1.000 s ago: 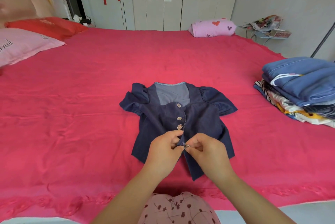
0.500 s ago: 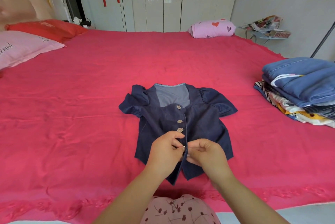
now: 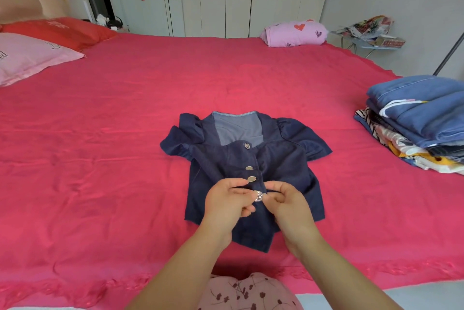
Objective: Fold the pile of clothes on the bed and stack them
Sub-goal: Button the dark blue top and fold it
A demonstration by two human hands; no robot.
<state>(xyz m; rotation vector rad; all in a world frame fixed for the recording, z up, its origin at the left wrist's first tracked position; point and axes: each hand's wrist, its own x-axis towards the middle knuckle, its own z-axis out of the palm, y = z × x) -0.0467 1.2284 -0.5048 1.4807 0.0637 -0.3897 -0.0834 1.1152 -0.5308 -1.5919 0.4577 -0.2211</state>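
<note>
A dark blue short-sleeved blouse (image 3: 283, 159) with metal buttons lies flat, front up, in the middle of the red bed (image 3: 125, 134). My left hand (image 3: 227, 203) pinches the left front edge at a silver button near the hem. My right hand (image 3: 288, 204) pinches the right front edge just beside it. Three buttons above my hands look fastened. A stack of folded clothes (image 3: 416, 119), blue pieces on top and patterned ones below, sits at the bed's right edge.
Pink pillow (image 3: 27, 58) and red pillow (image 3: 60, 30) lie at the far left. A pink bundle with hearts (image 3: 293, 33) sits at the far edge. A small table with papers (image 3: 371, 33) stands beyond the bed, white wardrobe doors behind.
Both hands have moved slightly up the blouse front and the two front edges near the hem have come together; a silver button now shows between my fingers.
</note>
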